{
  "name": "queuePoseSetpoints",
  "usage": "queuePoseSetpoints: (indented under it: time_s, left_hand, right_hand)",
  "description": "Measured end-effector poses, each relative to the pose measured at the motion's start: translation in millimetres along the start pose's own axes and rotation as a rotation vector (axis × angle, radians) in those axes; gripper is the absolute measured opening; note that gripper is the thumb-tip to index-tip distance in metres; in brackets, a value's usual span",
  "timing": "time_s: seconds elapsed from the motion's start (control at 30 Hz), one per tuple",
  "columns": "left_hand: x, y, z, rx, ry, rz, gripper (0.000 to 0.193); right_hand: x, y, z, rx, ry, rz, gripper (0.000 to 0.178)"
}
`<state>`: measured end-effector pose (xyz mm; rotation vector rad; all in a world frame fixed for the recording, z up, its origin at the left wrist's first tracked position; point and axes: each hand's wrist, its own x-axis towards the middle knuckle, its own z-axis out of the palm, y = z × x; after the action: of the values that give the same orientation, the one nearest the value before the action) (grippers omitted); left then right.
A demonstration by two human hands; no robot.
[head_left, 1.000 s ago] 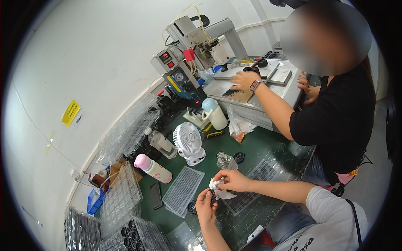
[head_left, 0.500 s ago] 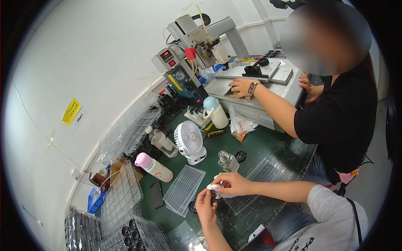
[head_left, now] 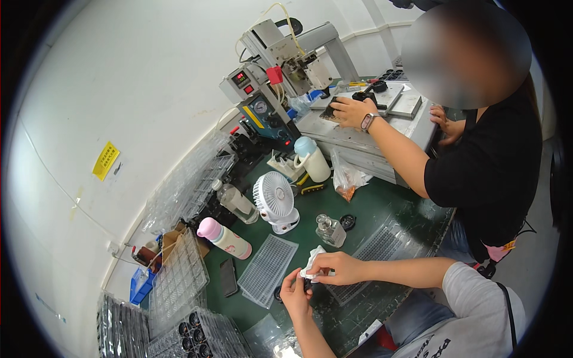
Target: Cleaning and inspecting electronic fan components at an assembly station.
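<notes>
My right hand (head_left: 339, 267) pinches a crumpled white cloth (head_left: 311, 258) between thumb and fingers. The cloth touches a small dark part (head_left: 307, 284) that my left hand (head_left: 295, 295) grips from below. The fingers cover most of this part, so its exact kind cannot be made out. Both hands meet above the green tabletop. Just beyond them stands a clear glass bottle (head_left: 330, 231), with a round black part (head_left: 347, 222) beside it. A perforated grey sheet (head_left: 364, 268) lies partly under my right forearm, and another perforated sheet (head_left: 268, 269) lies to the left.
A white fan (head_left: 276, 200), a pink-capped bottle (head_left: 225, 238) and a dark phone (head_left: 228, 277) stand or lie to the left. Clear trays (head_left: 200, 331) with round black parts stack at lower left. A co-worker's hand (head_left: 352, 112) rests at a bench machine (head_left: 268, 116) at the back.
My right hand and the cloth have shifted slightly over the dark part, with more cloth showing above the fingers. The co-worker's hand has moved a little toward the black parts on the machine.
</notes>
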<state>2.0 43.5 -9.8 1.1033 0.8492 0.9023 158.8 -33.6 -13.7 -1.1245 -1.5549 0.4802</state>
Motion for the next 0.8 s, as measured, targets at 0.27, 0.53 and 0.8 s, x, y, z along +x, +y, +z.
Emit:
queuePoseSetpoints:
  time_s: [0.27, 0.53, 0.8]
  left_hand:
    - [7, -6, -6, 0.042, 0.004, 0.002, 0.016]
    - [6, -4, -8, 0.070, -0.026, -0.006, 0.016]
    - [2, -2, -2, 0.063, -0.074, -0.061, 0.017]
  right_hand:
    - [-1, 4, 6, 0.000, -0.044, -0.064, 0.019]
    - [1, -5, 4, -0.013, -0.003, 0.004, 0.020]
    - [3, 3, 0, 0.016, 0.072, 0.048, 0.020]
